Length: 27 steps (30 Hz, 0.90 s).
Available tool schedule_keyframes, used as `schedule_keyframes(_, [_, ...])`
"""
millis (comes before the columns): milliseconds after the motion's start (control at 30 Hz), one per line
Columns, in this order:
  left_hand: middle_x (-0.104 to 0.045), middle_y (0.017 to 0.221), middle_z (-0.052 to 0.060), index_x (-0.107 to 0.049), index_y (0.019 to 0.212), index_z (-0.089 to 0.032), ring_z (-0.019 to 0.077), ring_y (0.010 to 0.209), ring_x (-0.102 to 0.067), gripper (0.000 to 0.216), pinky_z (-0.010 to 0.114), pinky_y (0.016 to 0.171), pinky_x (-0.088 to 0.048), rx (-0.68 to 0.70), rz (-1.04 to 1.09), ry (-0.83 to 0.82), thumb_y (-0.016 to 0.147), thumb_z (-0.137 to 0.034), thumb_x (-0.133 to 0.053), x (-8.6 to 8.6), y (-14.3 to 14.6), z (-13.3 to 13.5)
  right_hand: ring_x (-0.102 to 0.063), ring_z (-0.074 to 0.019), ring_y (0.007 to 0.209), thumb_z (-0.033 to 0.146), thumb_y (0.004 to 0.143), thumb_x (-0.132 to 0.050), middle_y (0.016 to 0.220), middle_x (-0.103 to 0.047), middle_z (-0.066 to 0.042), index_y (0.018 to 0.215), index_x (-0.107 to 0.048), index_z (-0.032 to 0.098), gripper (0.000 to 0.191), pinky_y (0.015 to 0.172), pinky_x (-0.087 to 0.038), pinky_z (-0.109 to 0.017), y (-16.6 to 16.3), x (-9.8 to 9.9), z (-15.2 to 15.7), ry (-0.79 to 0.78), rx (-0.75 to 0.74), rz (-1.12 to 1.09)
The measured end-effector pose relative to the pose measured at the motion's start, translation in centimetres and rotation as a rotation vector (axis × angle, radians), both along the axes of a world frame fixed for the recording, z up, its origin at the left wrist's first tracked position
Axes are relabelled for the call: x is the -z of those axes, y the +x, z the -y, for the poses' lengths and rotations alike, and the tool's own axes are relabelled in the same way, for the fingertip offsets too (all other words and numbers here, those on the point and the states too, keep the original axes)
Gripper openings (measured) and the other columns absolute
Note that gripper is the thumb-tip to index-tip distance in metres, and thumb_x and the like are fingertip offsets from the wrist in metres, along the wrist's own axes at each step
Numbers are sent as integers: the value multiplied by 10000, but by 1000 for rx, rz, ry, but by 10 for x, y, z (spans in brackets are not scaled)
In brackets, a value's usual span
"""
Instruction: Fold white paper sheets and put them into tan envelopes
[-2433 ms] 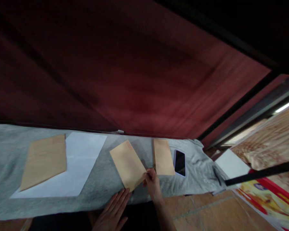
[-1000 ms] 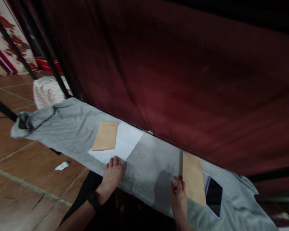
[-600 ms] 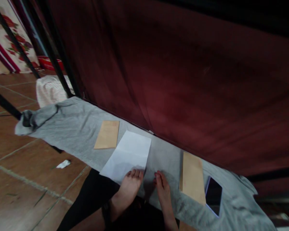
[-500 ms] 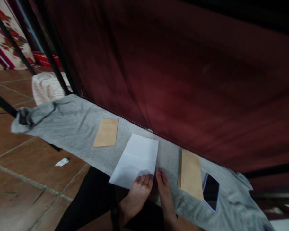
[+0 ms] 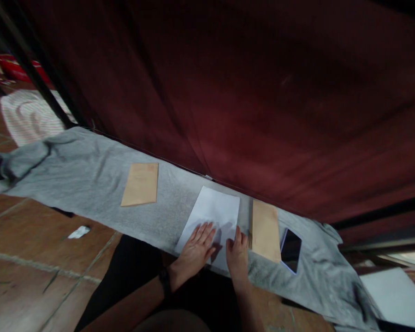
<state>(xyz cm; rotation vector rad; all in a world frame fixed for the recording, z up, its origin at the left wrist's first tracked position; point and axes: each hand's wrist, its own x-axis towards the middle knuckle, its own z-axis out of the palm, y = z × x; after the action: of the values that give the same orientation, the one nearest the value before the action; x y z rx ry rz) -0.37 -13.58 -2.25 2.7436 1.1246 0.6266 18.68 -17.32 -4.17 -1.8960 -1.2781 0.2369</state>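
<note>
A white sheet of paper [image 5: 217,205] lies on a grey cloth [image 5: 174,196] in front of me. My left hand [image 5: 195,246] rests flat on the sheet's lower left part, fingers outstretched, with a dark band around the wrist. At the sheet's right edge is my right hand [image 5: 237,253], its fingers slightly bent and the thumb apart from them over the paper. To the right lie brown envelopes [image 5: 265,230], apparently stacked. One more brown envelope [image 5: 140,184] is on the left by itself.
A phone [image 5: 291,251] with a dark screen lies right of the envelope stack. Behind the cloth hangs a dark red curtain [image 5: 228,101]. Black bars [image 5: 38,78] stand at the left, near striped fabric [image 5: 32,117]. A crumpled white scrap [image 5: 79,232] is on the tiled floor.
The left hand's curled fingers have spread flat on the paper. The paper has shifted right, nearer the envelope stack, and the right hand has come against its edge. The camera view has shifted.
</note>
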Motion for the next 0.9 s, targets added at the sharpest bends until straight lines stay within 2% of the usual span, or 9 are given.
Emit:
schedule_keyframes(67, [-390,1616,152,-353,1554,-120,254,1512,-335,545,456,1225,-295,-17,8,3,1035,-281,-390,7,1,-8,-536,-326,1328,382,982,-432,1412,-575,-211,1413,-539,148,502,1090,-451,-554,-13,-4,-2,5,-49,77])
schedule_keyframes(167, [-337,1636,178,-207,1606,-76,234,1535,-282,647,455,1241,-270,15,6,3,977,-134,-348,19,11,-10,-482,-248,1408,358,1041,-309,1508,-527,-150,1463,-511,169,505,1164,-416,-478,-35,-8,-11,-48,-218,36])
schedule_keyframes(233, [-336,1627,208,-197,1600,-39,246,1536,-278,680,473,1237,-275,19,-16,2,940,-85,-351,26,18,-11,-457,-222,1433,343,1053,-278,1543,-500,-133,1491,-489,163,518,1190,-395,-456,-46,-7,-19,-87,-307,40])
schedule_keyframes(300, [-356,1612,224,-252,1581,-21,268,1532,-286,666,500,1234,-273,9,-50,1,929,-83,-371,29,23,-13,-417,-224,1462,316,1056,-277,1561,-480,-132,1502,-477,158,514,1211,-356,-486,-51,-5,-25,-98,-340,95])
schedule_keyframes(400, [-373,1609,206,-328,1555,-28,276,1532,-283,640,512,1243,-254,-13,-91,10,920,-84,-387,29,24,-18,-382,-237,1486,262,1056,-306,1568,-474,-122,1519,-454,187,492,1219,-309,-549,-49,1,-27,-98,-338,231])
schedule_keyframes(533, [-418,1590,180,-389,1530,-38,262,1518,-321,573,476,1245,-272,-96,-83,43,970,-158,-369,23,11,-26,-382,-251,1488,262,1061,-346,1578,-453,-147,1537,-421,173,490,1205,-322,-558,-38,8,-20,-86,-334,413])
schedule_keyframes(700, [-428,1581,167,-417,1526,-56,261,1504,-352,572,451,1251,-268,-217,-72,40,1004,-285,-369,20,-22,-40,-380,-280,1485,371,1084,-322,1599,-398,-195,1575,-338,101,561,1196,-332,-513,-20,10,-9,-109,-261,590])
schedule_keyframes(900, [-440,1572,153,-425,1533,-80,272,1493,-374,584,485,1239,-277,-285,-84,16,1005,-313,-332,27,-64,-48,-418,-286,1458,451,1083,-322,1592,-418,-183,1605,-272,122,619,1190,-345,-491,0,18,10,-98,-197,635])
